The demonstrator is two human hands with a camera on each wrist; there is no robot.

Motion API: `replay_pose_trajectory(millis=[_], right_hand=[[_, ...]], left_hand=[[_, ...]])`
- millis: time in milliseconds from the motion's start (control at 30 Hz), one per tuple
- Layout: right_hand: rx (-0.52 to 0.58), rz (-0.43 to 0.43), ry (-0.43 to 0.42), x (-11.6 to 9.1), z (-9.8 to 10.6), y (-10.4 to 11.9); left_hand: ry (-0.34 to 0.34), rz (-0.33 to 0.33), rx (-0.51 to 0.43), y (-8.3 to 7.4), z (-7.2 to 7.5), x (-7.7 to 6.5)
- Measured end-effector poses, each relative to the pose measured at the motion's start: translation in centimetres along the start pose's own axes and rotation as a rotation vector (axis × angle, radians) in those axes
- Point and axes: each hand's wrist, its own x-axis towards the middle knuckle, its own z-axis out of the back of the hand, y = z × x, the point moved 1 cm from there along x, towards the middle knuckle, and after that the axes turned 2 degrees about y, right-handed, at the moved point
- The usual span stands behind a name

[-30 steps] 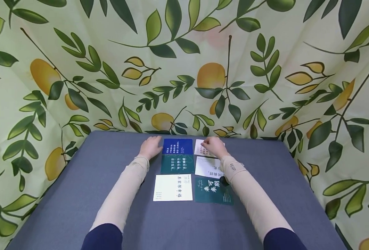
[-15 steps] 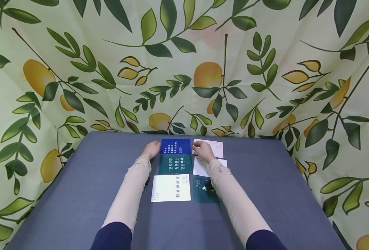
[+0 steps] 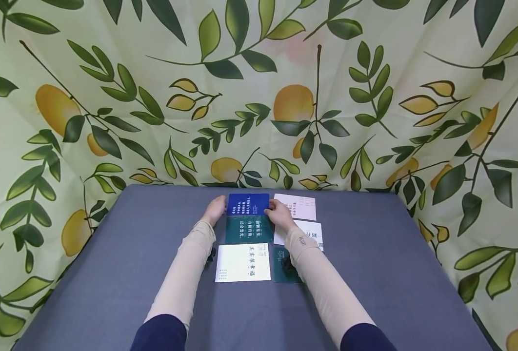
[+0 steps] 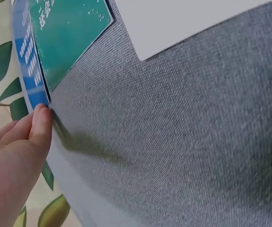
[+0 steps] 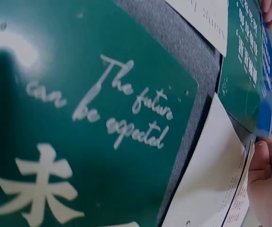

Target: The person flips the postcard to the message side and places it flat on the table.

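A blue card (image 3: pixel 248 204) printed with white writing lies at the back of the left column of cards. My left hand (image 3: pixel 215 209) pinches its left corner; in the left wrist view the fingertips (image 4: pixel 42 109) are right at that corner. My right hand (image 3: pixel 281 214) holds the right edge near the front corner, thumb and fingers together there in the right wrist view. Directly in front of the blue card is a dark green card (image 3: pixel 249 229), and nearer still a white card (image 3: pixel 243 263) with black writing.
The right column has a pale pink card (image 3: pixel 303 206) at the back, a white card (image 3: pixel 312 231) partly under my right wrist, and a green card (image 3: pixel 285 273) partly hidden by the sleeve. All lie on a grey cloth-covered table (image 3: pixel 373 273) against a leaf-patterned curtain (image 3: pixel 241 112).
My right hand has moved left from the pale pink card to the blue card's right edge, uncovering more of the pink card. My left hand stays at the blue card's left side.
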Motion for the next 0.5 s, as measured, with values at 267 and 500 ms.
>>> replay_pose_trajectory(millis=[267,500], right_hand=[[0.156,-0.075,-0.001,-0.5,-0.4,0.3],[0.263,-0.068,-0.035,-0.4,-0.3,0.7]], left_hand=[[0.023,0.182,-0.323,6.8,-1.9,5.9],[0.002,0.221,-0.643,12.8,-2.7,10.5]])
